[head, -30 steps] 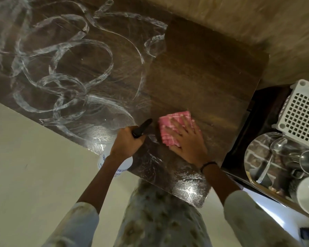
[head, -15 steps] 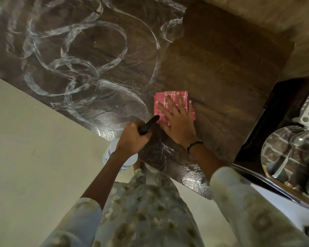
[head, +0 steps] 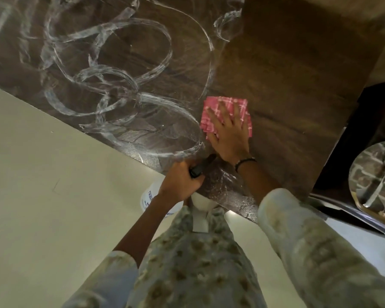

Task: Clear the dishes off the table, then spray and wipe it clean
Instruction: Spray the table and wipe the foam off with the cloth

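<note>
Head view, looking down on the near corner of a dark wood-grain table [head: 287, 70]. A folded pink checked cloth [head: 226, 103] lies flat on the tabletop near the table's near edge, at the boundary between the streaked and the unstreaked wood. The right hand [head: 229, 134] lies palm down on the cloth with fingers straight and spread, pressing it against the surface; the fingertips reach the cloth's middle, while the heel of the hand rests on the bare wood behind it. A dark band [head: 245, 162] circles the right wrist.

The left hand [head: 180, 183] is curled round the black head of a spray bottle [head: 152, 195], gripping it just off the table's near edge; the black nozzle [head: 203, 166] points up toward the tabletop, close beside the right wrist. The bottle's white body, bearing blue print too small to read, hangs below the hand.

Left of the cloth, looping whitish wet streaks [head: 102, 70] cover the wood. The near corner carries a speckled, glistening film [head: 222, 185].

Both forearms emerge from pale patterned sleeves [head: 309, 241]. A pale floor [head: 42, 174] lies below the table. At the right edge, a round reflective metal tray [head: 373, 174] sits on a separate surface, partly cut off.
</note>
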A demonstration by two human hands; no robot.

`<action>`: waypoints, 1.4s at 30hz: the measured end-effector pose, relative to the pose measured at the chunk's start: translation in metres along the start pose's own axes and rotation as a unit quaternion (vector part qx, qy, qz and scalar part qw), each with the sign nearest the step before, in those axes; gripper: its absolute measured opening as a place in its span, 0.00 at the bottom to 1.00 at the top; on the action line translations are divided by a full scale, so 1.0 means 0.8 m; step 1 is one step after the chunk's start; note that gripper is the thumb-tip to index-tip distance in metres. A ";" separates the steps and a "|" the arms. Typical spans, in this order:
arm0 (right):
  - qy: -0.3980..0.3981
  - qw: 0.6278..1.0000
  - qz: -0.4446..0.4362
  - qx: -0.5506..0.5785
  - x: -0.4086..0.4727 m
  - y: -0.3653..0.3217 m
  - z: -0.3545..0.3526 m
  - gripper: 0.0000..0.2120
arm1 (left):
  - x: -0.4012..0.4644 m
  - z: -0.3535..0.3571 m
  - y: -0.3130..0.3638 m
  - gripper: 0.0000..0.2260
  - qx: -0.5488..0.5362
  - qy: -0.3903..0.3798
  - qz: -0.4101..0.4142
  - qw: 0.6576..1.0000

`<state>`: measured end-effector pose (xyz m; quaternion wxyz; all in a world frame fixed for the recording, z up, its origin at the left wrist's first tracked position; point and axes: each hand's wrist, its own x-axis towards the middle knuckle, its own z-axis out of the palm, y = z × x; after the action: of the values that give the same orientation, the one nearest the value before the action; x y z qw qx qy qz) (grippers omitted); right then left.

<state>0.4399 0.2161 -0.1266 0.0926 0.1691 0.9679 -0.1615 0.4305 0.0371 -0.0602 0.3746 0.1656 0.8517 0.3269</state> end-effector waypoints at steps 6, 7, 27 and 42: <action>-0.019 0.989 -0.131 -0.073 -0.066 0.043 0.013 0.31 | -0.022 0.017 -0.017 0.13 0.002 -0.044 -0.024 0.999; -0.012 0.995 -0.081 -0.061 -0.076 0.057 0.010 0.31 | -0.025 0.019 -0.018 0.15 0.009 -0.056 -0.029 0.998; 0.016 0.998 0.068 0.006 -0.115 -0.002 0.025 0.29 | -0.047 -0.006 -0.051 0.05 0.054 0.014 -0.097 0.994; -0.049 0.997 0.020 -0.062 -0.194 0.033 0.037 0.29 | -0.032 -0.057 -0.061 0.11 -0.009 0.035 -0.046 0.998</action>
<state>0.5969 0.1834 -0.1249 0.1534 0.1743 0.9667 -0.1076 0.4117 -0.0315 -0.0567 0.3604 0.1115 0.8680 0.3227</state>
